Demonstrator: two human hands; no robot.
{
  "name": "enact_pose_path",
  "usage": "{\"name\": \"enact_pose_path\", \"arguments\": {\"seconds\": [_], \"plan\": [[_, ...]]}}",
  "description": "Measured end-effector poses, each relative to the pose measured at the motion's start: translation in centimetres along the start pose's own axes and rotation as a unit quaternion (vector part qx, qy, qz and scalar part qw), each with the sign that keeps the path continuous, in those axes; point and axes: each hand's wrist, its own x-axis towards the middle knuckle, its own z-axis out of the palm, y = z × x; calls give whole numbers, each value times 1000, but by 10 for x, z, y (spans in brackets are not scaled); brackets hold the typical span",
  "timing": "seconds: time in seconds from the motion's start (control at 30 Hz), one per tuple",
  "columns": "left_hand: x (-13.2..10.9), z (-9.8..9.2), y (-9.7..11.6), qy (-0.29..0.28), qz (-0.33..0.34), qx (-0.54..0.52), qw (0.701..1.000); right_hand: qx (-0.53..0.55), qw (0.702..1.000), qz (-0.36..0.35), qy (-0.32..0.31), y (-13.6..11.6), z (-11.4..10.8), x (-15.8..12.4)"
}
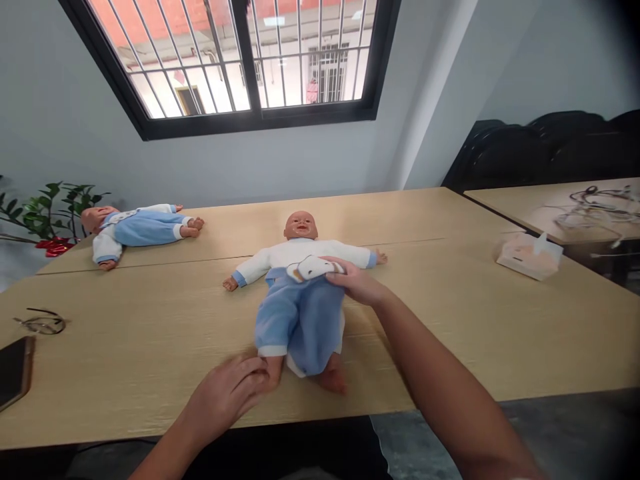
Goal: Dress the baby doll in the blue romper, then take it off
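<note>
The person's left hand (230, 390) is partly curled, its fingertips against the bare lower leg of a baby doll in a white long-sleeved top and light-blue trousers (295, 300); whether the fingers grip the leg cannot be told. The right hand (363, 283) is nearly closed, thumb and fingers pinching the edge of a white animal-shaped cloth patch (311, 267) at the doll's midsection.

The doll lies face up between and beyond the two hands, on a light wood-grain table (440, 300). Its head points away from both hands; its arms are spread, with one small hand beyond the left hand and the other just past the right. Below the right hand, the blue fabric hangs loose over one leg — a bare foot shows beneath it.

Far to the left of and beyond the left hand lies a second baby doll in matching white and blue clothing (145, 227), beside a green leafy plant (50, 210). Thin-framed eyeglasses (45, 325) and a dark flat rectangular device (16, 373) rest well left of the left hand. A pale tissue box (529, 259) stands well right of the right hand — tissue protruding from its top.
</note>
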Motion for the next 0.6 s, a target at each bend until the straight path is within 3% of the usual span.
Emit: {"name": "enact_pose_path", "arguments": {"seconds": [0.13, 0.23, 0.33, 0.43, 0.47, 0.53, 0.6], "plan": [[10, -18, -7, -68, 33, -6, 997, -54, 995, -36, -80, -14, 21, -7], [28, -27, -24, -7, 32, -16, 999, -89, 991, -62, -74, -15, 34, -8], [71, -26, -42, 60, -44, -24, 997, -108, 985, -133, -32, -11, 41, -7], [123, -14, -62, -15, -116, -124, 985, -115, 974, -195, 4, -9, 40, -8], [137, -8, -70, -33, -149, -177, 972, -109, 974, -199, 11, -9, 37, -8], [158, 6, -86, -8, -239, -295, 925, -100, 978, -184, 6, -10, 28, -8], [170, 20, -101, 59, -330, -422, 842, -116, 984, -138, -11, -11, 16, -7]]}}
